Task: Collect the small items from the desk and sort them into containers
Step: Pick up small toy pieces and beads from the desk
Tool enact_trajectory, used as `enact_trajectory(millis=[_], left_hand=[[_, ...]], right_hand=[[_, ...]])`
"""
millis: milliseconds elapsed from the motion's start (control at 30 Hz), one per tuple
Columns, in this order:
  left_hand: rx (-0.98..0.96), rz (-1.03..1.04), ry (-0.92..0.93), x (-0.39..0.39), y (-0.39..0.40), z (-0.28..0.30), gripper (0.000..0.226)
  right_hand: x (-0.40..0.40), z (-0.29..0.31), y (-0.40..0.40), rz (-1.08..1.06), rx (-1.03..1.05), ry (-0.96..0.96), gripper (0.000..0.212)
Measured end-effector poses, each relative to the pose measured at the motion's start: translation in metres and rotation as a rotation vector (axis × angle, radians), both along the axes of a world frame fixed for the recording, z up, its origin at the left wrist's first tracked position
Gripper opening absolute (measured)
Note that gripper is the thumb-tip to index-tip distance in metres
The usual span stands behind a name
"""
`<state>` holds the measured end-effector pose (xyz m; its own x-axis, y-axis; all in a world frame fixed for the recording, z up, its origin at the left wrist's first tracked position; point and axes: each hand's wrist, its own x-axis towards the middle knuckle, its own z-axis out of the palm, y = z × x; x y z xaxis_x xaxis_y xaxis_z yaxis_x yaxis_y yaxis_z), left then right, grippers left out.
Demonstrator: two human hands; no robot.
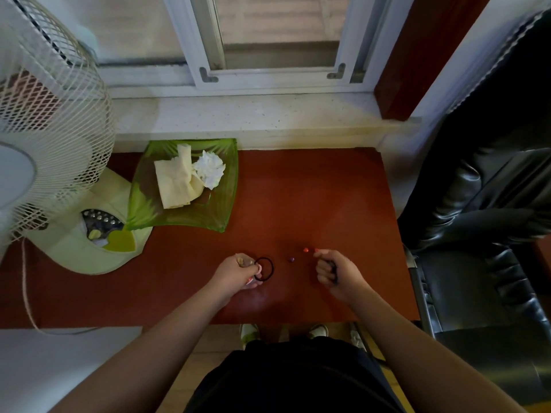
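On the red-brown desk point(313, 198), my left hand point(238, 274) is closed around a black hair tie point(266, 269) whose loop sticks out to the right; some small pale items are also tucked in its fingers. My right hand point(334, 271) is curled around something dark that I cannot identify. Between the hands lie a small purple bead point(291, 259) and an orange bead point(306, 250); another orange bit point(316, 250) shows at my right fingertips. A green glass dish point(220, 210) at the back left holds folded cream paper point(176, 183) and a crumpled white tissue point(208, 169).
A white table fan point(44, 144) with its pale green base point(89, 248) fills the left side, its cord hanging off the front edge. A black leather chair point(477, 234) stands at the right. The window sill point(253, 120) runs behind the desk.
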<state>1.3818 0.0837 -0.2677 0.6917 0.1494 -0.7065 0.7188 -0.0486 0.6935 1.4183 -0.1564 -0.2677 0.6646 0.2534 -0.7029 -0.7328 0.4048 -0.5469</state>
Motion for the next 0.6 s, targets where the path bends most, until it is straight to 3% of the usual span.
enact_trajectory(millis=[67, 133, 233, 300, 400, 500, 600], left_hand=[[0.0, -0.001, 0.008, -0.001, 0.0, 0.0, 0.007], [-0.001, -0.014, 0.005, -0.001, -0.001, -0.001, 0.008], [0.003, -0.028, 0.0, -0.001, -0.002, -0.001, 0.008], [0.004, -0.017, 0.0, 0.0, -0.003, -0.001, 0.006], [0.004, 0.008, -0.003, 0.0, 0.0, -0.001, 0.005], [0.009, 0.027, -0.001, -0.001, 0.005, 0.0, 0.006], [0.006, 0.039, 0.012, -0.002, 0.009, 0.002, 0.005]], right_hand=[[0.003, 0.002, -0.001, -0.056, 0.181, 0.053, 0.016], [0.006, 0.001, 0.002, -0.045, 0.142, 0.068, 0.023], [0.015, -0.002, 0.004, 0.125, -0.404, -0.065, 0.042], [0.02, -0.006, 0.003, 0.259, -0.72, -0.22, 0.041], [0.029, -0.012, 0.002, 0.478, -0.999, -0.418, 0.025], [0.032, -0.016, 0.004, 0.824, -1.258, -0.601, 0.032], [0.033, -0.022, 0.007, 0.993, -1.344, -0.652, 0.034]])
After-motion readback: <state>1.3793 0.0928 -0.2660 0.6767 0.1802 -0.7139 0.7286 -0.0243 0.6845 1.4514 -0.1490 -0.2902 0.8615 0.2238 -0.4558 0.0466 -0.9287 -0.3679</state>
